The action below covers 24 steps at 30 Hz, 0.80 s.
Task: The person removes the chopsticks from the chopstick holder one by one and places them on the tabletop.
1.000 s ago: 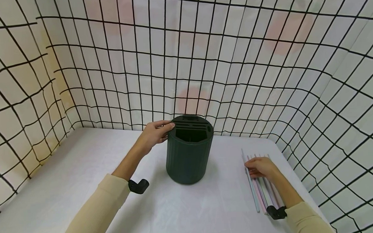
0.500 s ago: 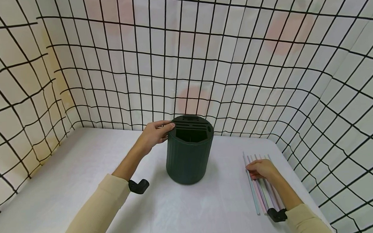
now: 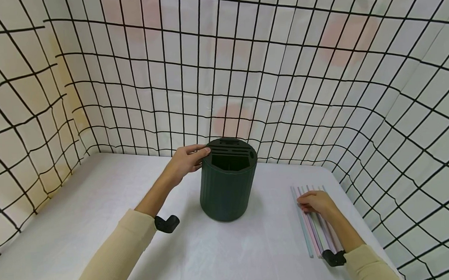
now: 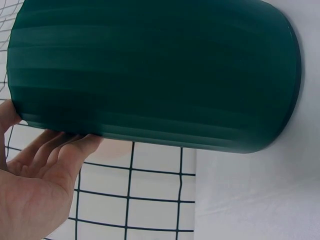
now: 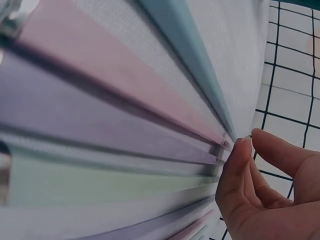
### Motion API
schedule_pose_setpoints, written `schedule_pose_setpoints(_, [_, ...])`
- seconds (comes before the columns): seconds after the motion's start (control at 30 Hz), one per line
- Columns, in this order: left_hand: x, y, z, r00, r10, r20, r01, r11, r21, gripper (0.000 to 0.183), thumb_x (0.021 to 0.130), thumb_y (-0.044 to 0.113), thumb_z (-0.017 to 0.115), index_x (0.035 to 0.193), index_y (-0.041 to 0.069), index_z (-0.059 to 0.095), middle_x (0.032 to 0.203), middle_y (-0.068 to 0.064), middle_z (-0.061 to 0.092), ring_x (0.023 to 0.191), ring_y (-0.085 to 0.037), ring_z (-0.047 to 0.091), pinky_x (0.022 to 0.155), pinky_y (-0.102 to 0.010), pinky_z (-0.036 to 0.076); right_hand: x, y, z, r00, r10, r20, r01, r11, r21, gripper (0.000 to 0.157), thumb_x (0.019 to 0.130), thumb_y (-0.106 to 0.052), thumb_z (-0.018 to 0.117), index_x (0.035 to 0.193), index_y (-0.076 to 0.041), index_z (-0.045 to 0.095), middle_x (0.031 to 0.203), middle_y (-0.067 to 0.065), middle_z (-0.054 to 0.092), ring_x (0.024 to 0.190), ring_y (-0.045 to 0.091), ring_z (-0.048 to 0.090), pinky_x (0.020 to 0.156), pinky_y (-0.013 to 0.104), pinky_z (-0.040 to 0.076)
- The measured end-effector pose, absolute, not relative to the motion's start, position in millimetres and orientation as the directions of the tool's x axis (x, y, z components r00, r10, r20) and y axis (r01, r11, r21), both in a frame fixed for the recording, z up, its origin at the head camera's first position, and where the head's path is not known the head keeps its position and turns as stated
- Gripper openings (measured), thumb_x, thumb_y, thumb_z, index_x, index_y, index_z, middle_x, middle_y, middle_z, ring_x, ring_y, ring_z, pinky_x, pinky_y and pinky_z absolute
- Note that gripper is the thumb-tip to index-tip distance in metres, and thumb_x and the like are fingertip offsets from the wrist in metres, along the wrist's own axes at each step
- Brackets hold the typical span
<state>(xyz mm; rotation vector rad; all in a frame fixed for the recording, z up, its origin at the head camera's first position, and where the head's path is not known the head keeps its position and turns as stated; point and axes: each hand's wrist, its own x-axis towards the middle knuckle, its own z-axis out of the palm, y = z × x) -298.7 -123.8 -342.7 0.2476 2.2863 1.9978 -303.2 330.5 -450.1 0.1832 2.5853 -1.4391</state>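
Note:
A dark green knife block [image 3: 227,194], ribbed and round, stands upright with slots and a wide opening in its top. My left hand [image 3: 184,160] rests on its left rim, thumb on top; in the left wrist view the other fingers touch its side wall. At the right, long thin pastel sticks lie side by side. My right hand [image 3: 317,202] is over their far part. Thumb and index tips are close together beside the end of the blue stick [image 5: 185,40], with nothing plainly between them. The pink stick [image 5: 100,65] lies nearest the blue one.
A black wire grid [image 3: 229,85] surrounds the back and sides of the white table [image 3: 110,195]. Pale cloth with faint pink spots hangs behind it. Each wrist wears a small black camera [image 3: 168,224].
My right fingertips have let go of the blue stick, which lies slightly nearer and flat beside the others. My left hand and the knife block stay in place.

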Motion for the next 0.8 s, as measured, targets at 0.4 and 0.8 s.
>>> schedule_pose_setpoints(0.4, [-297, -119, -338, -0.982, 0.188, 0.013, 0.046, 0.176, 0.983, 0.056, 0.101, 0.038, 0.064, 0.146, 0.008, 0.054, 0.142, -0.014, 0.06, 0.129, -0.027, 0.061, 0.107, -0.039, 0.051, -295, 334, -427, -0.983, 0.021, -0.181, 0.164, 0.533, -0.83, 0.033, 0.098, -0.014, 0.068, 0.115, 0.013, 0.064, 0.093, 0.011, 0.072, 0.078, 0.016, 0.068, 0.069, 0.025, 0.062])
schedule_pose_setpoints(0.8, [-299, -140, -324, -0.95, 0.303, -0.079, 0.024, 0.322, 0.946, 0.066, 0.103, 0.049, 0.055, 0.152, 0.006, 0.044, 0.145, -0.018, 0.057, 0.133, -0.034, 0.057, 0.101, -0.041, 0.056, -289, 317, -395, -0.989, -0.068, -0.134, 0.063, 0.622, -0.78, 0.035, 0.1, -0.018, 0.065, 0.117, 0.012, 0.065, 0.096, 0.012, 0.07, 0.083, 0.022, 0.068, 0.072, 0.029, 0.062])
